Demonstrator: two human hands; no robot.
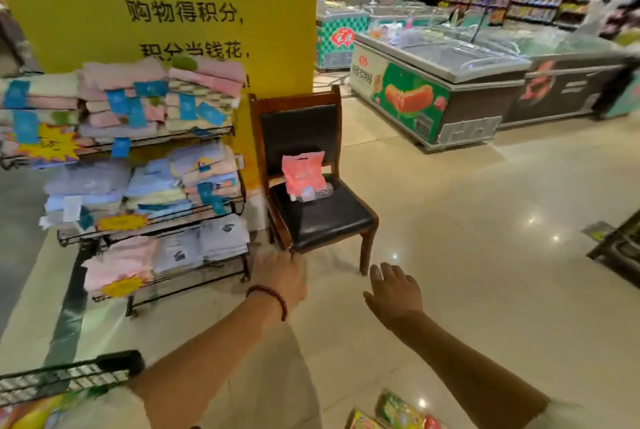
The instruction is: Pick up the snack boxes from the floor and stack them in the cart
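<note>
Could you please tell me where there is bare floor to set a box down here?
Bare tile lies right of the chair, toward the freezers. It is crowded left, at the towel rack and cart, and by the snack boxes.

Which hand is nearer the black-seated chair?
Left. The left hand sits at the front edge of the chair, by its front-left corner, possibly touching. The right hand hovers open over the floor, apart from the chair, past its front-right leg.
</note>
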